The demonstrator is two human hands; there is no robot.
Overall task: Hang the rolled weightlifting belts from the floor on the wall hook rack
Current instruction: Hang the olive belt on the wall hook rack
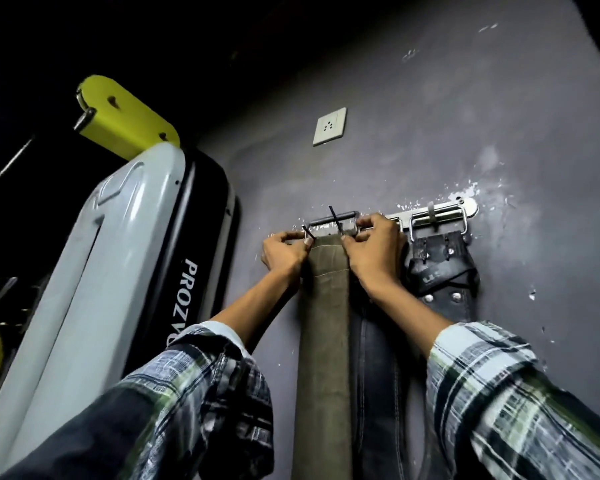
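At the centre of the frame both hands work at the top of an olive canvas weightlifting belt (326, 306) that hangs flat down the grey wall (465, 116). The left hand (283, 252) pinches its upper left corner with curled fingers; the right hand (373, 251) curls round the right end of its dark metal buckle (333, 220), up against the steel hook rack (465, 206). Right of it a black leather belt (440, 271) hangs from the rack by its chrome buckle. A white wall socket (329, 126) sits above.
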